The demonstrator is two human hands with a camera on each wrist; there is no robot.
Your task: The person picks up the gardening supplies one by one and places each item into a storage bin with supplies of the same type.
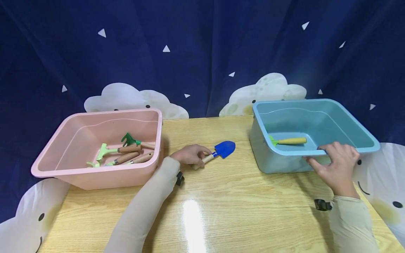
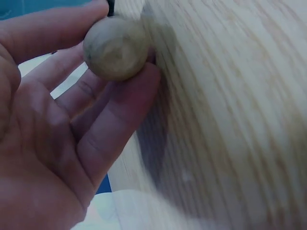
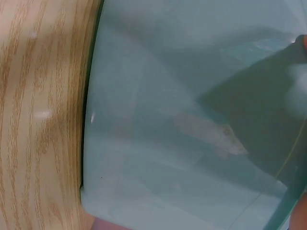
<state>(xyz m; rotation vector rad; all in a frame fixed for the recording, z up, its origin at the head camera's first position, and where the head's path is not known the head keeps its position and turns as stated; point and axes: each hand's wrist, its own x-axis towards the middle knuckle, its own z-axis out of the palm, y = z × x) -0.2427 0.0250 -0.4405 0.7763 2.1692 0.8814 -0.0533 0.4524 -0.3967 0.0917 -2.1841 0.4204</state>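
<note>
Between the two bins, a small toy shovel with a blue blade (image 1: 225,149) and a pale wooden handle (image 2: 116,48) is at the tabletop. My left hand (image 1: 190,154) pinches that handle near its end, thumb on one side and fingers on the other. The blade points away to the right. At the right, my right hand (image 1: 340,170) grips the near rim of a blue bin (image 1: 269,160), fingers over the edge and thumb outside. Inside this bin lies a tool with a yellow handle (image 1: 292,141) and a green head. The right wrist view is mostly the bin's outer wall (image 3: 158,110).
A pink bin (image 1: 117,177) stands at the left, close to my left forearm. Several toy garden tools lie in it, among them a green rake (image 1: 128,139) and a light-green-headed tool (image 1: 102,151). Behind the wooden table (image 1: 240,203) hangs a dark blue curtain (image 1: 202,52).
</note>
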